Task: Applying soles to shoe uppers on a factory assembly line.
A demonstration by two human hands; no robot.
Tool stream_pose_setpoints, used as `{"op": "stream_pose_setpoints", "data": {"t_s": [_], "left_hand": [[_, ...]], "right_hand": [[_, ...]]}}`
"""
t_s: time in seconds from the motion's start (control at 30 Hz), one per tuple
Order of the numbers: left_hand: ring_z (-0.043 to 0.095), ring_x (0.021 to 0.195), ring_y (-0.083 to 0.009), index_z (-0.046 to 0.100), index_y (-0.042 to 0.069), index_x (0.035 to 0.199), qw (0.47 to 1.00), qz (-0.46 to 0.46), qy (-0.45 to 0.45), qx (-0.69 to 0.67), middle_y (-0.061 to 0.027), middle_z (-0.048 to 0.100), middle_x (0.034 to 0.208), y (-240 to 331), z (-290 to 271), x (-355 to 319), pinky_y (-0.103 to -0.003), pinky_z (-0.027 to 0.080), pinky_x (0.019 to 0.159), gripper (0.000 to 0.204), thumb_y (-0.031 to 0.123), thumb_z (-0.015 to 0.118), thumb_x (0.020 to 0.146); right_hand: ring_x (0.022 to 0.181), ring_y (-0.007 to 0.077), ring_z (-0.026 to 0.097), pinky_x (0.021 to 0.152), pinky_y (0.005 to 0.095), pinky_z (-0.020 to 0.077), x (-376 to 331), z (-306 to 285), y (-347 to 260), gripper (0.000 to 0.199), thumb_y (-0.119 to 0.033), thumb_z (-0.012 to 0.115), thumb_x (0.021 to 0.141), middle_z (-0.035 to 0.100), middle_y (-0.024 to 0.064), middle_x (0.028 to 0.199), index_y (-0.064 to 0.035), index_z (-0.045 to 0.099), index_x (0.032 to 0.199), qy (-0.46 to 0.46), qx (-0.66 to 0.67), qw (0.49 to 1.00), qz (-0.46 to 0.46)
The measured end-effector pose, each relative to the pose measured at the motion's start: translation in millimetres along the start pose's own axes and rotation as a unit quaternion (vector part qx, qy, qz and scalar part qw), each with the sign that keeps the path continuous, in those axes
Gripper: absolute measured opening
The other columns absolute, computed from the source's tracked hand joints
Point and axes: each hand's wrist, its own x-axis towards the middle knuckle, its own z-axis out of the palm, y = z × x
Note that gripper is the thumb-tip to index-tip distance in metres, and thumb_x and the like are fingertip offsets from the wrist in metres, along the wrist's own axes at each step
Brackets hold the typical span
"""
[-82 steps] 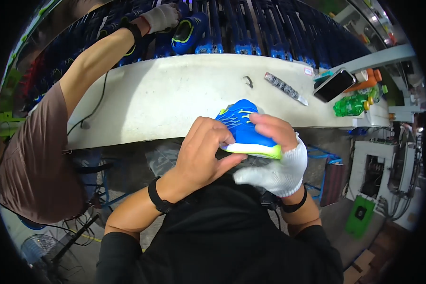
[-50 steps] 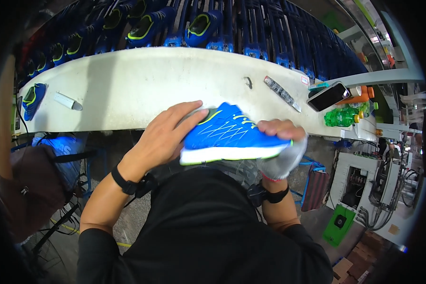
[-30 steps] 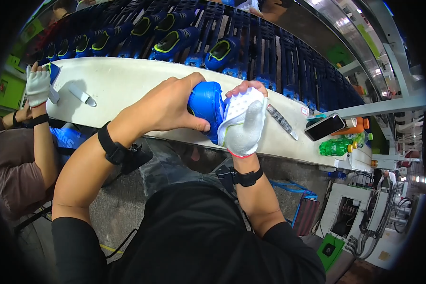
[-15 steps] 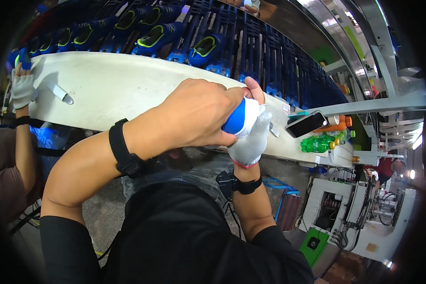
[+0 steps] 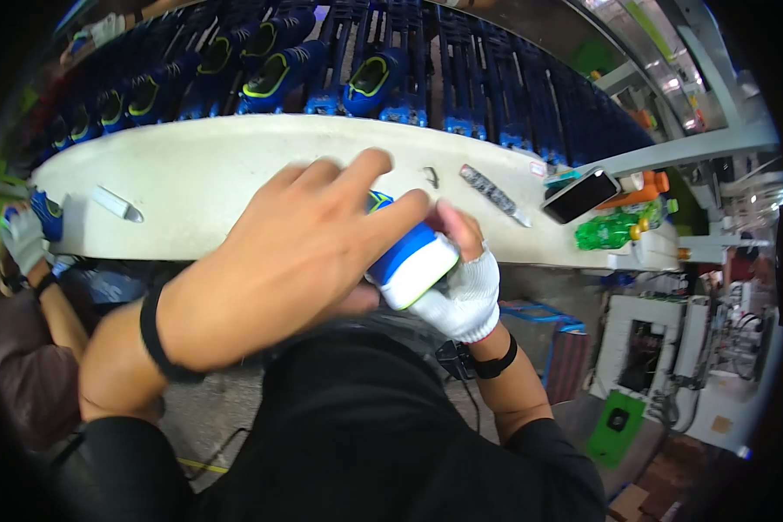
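Note:
A blue shoe with a white sole (image 5: 419, 268) is held low over the near edge of the white worktop. My right hand (image 5: 463, 296), in a white fingerless glove, grips it from the right, the bare thumb and fingertips against it. My bare left hand (image 5: 296, 239) is spread over the shoe's left side, its fingers apart and partly blurred. The index finger passes in front of the shoe's upper; whether it touches cannot be made out. Lime trim shows between the left fingers. Much of the shoe is hidden by both hands.
Blue shoes with lime collars (image 5: 374, 76) sit on a slatted conveyor beyond the worktop (image 5: 191, 174). A patterned tube (image 5: 494, 196), a phone (image 5: 581, 195) and green bottles (image 5: 607, 231) lie right. A white tool (image 5: 116, 204) lies left, near a co-worker's gloved hand (image 5: 24, 237).
My left hand has drawn left from its closed hold and spread its fingers. The shoe has turned and come lower, showing more of its sole. The co-worker's hand and shoe have moved nearer.

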Motion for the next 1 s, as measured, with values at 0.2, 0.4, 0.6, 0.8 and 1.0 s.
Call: {"op": "stream_pose_setpoints", "data": {"t_s": [0.2, 0.4, 0.6, 0.8, 1.0], "left_hand": [[0.065, 0.132, -0.0431, 0.065, 0.006, 0.148, 0.985, -0.134, 0.016, -0.111, -0.0204, 0.059, 0.148, 18.8, 20.6, -52.7, -0.048, 0.058, 0.106, 0.090, 0.034, 0.100, 0.070], [0.068, 0.129, -0.0379, 0.072, 0.010, 0.142, 0.975, -0.171, 0.075, -0.119, -0.0149, 0.064, 0.145, -5.3, 41.2, -68.8, -0.045, 0.061, 0.103, 0.079, 0.021, 0.099, 0.068], [0.069, 0.125, -0.0381, 0.072, 0.010, 0.142, 0.986, -0.101, 0.110, -0.073, -0.0136, 0.068, 0.138, -22.0, 56.8, -92.0, -0.047, 0.060, 0.103, 0.079, 0.019, 0.099, 0.068], [0.067, 0.123, -0.0421, 0.071, 0.009, 0.143, 0.994, -0.077, 0.074, -0.004, -0.0131, 0.067, 0.140, 7.6, 50.4, -83.6, -0.049, 0.059, 0.102, 0.084, 0.016, 0.100, 0.065], [0.067, 0.129, -0.0426, 0.051, 0.005, 0.159, 0.988, -0.072, 0.119, -0.064, -0.0215, 0.056, 0.153, 23.6, 43.7, -62.6, -0.049, 0.058, 0.106, 0.106, 0.022, 0.102, 0.068]], "right_hand": [[0.100, 0.0305, 0.071, 0.087, 0.0429, 0.0564, -14.0, 46.0, 12.6, 0.048, -0.012, 0.097, 0.074, 0.074, 0.0071, 0.112, -0.0131, 0.066, 0.110, 0.084, -0.046, 0.990, -0.103], [0.095, 0.0271, 0.063, 0.083, 0.0446, 0.0485, 8.3, 65.5, 18.1, 0.043, -0.001, 0.089, 0.070, 0.065, -0.0036, 0.098, -0.0211, 0.053, 0.083, -0.022, 0.031, 0.984, -0.174], [0.111, 0.0402, 0.069, 0.100, 0.0469, 0.0556, 35.1, 55.9, 12.3, 0.084, -0.039, 0.102, 0.069, 0.073, 0.0193, 0.115, -0.0018, 0.062, 0.133, -0.094, 0.103, 0.990, 0.028], [0.119, 0.0343, 0.075, 0.105, 0.0427, 0.0579, 46.6, 42.3, 18.6, 0.095, -0.054, 0.090, 0.086, 0.074, 0.0211, 0.133, -0.0019, 0.054, 0.157, -0.301, 0.082, 0.943, 0.119], [0.122, 0.0245, 0.073, 0.098, 0.0344, 0.0584, -4.6, 39.0, 21.2, 0.054, -0.028, 0.077, 0.103, 0.074, 0.0158, 0.136, 0.0003, 0.064, 0.146, 0.024, 0.179, 0.973, 0.145]]}}
